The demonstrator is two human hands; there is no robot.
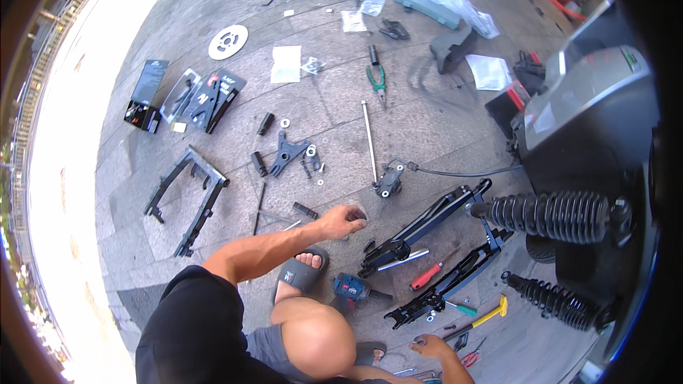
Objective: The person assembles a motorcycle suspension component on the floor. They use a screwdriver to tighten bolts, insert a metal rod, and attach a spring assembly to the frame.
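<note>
My left hand (343, 222) is over the paving, its fingers curled together; whatever they pinch is too small to name. Just right of it lies a black swingarm (466, 270) with two long arms. A brake caliper (388, 180) on a black hose rests a little farther off. My right hand (430, 347) is low at the near right, fingers curled in, their contents hidden. Beside it is the dark grip of a yellow-headed hammer (501, 306). A blue power tool (350, 287) sits by my foot, and a red-handled screwdriver (425, 276) lies between the swingarm's arms.
At right stands a vehicle body with two black coil shock absorbers (551, 217) jutting inward. Leftward lie a black U-shaped frame (206, 171), a bracket (288, 153) and boxes (213, 99). Farther off are a brake disc (228, 42), a long axle bolt (369, 142) and green-handled pliers (376, 82).
</note>
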